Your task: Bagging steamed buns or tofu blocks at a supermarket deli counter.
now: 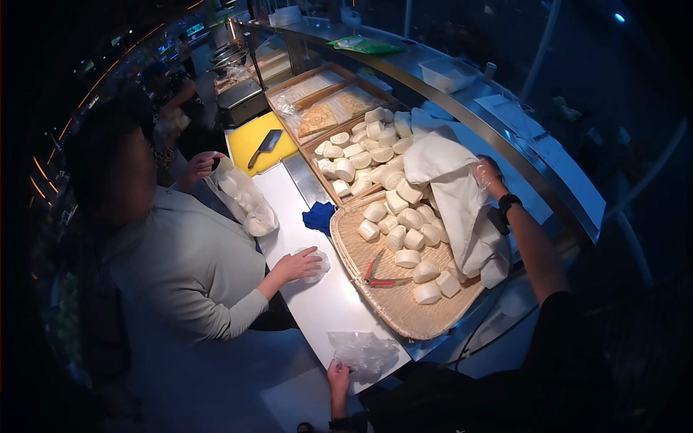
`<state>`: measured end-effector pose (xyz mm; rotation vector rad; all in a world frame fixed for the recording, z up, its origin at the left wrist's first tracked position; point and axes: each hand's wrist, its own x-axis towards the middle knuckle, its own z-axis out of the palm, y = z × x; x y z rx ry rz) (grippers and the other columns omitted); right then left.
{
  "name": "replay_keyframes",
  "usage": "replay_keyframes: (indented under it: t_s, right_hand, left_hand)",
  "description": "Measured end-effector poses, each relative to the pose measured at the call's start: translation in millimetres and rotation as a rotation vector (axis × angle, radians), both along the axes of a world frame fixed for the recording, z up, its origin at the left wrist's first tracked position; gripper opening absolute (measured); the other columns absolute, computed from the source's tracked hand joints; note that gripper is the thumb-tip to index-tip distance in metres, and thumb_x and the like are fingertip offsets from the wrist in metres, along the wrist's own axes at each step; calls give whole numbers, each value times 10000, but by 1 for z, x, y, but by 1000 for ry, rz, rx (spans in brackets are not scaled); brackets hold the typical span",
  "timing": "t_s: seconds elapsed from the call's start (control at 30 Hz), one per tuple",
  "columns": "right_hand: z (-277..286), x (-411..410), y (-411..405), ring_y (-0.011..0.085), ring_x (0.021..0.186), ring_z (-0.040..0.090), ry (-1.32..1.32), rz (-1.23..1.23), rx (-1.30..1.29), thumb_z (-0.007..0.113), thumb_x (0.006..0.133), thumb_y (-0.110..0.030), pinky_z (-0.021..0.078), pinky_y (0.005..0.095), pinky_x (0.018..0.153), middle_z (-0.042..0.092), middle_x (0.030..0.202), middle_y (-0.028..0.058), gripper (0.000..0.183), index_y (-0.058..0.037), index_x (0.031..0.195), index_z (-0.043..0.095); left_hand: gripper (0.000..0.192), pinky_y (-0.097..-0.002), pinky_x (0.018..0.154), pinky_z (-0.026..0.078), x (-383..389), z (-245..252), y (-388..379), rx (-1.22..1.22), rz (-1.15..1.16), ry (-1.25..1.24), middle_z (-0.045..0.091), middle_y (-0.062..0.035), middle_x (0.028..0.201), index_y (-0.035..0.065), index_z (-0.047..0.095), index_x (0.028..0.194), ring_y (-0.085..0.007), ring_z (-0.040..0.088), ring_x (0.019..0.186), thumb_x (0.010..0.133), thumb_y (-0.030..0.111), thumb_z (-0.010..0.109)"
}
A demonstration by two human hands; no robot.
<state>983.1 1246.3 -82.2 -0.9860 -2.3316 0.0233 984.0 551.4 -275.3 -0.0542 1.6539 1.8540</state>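
My left hand (339, 374) grips the edge of a clear plastic bag (364, 351) at the near end of the white counter (303, 303). At the far side of the steamed buns, my right hand (487, 174) holds the edge of a white cloth (446, 162); thin clear plastic shows about its fingers. Part of the buns lies under this cloth. Uncovered white buns (410, 221) lie on a woven bamboo tray (373, 303), and more rolled buns (361, 159) fill a wooden tray behind it. Red-handled tongs (383, 281) rest on the bamboo.
Across the counter, a person (200, 265) holds a bag of buns (241, 197) and rests one hand on another plastic bag (319, 268). A cleaver (265, 147) lies on a yellow cutting board (241, 142). A blue cloth (319, 217) sits beside the trays. A metal shelf (400, 62) runs alongside.
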Motion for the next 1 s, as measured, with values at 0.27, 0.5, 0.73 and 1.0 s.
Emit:
replay_keyframes:
  t_s: [0.27,0.5,0.73,1.0]
  right_hand:
    - [-35,50,23,255,775,620,-437,-211,-65,524,827,-179,497,379,645,641,846,148,174,-56,870,640]
    - [58,26,-92,322,1128,568,-411,-327,-327,713,721,-455,471,403,936,567,1231,215,683,18,1182,540]
    - [91,56,-197,314,731,675,-696,224,-122,612,685,-231,524,439,606,673,764,186,231,-41,761,720]
    - [176,46,-338,340,751,658,-840,508,-338,618,727,-301,517,428,661,673,793,159,290,-39,813,706]
  left_hand:
    - [234,-276,739,527,10,-8,-15,-59,-23,-7,651,-97,983,-24,563,1111,-150,634,843,890,54,559]
    - [299,-302,771,538,4,-10,-12,-96,-139,-3,645,-104,1054,-3,548,1198,-176,643,883,909,71,546]
    - [260,-247,702,510,-3,6,26,-39,-230,-25,635,-51,948,-7,569,1146,-48,489,642,906,93,560]
    - [261,-278,745,518,-16,15,27,-97,-267,5,650,-82,992,-11,568,1149,-132,612,809,915,105,563]
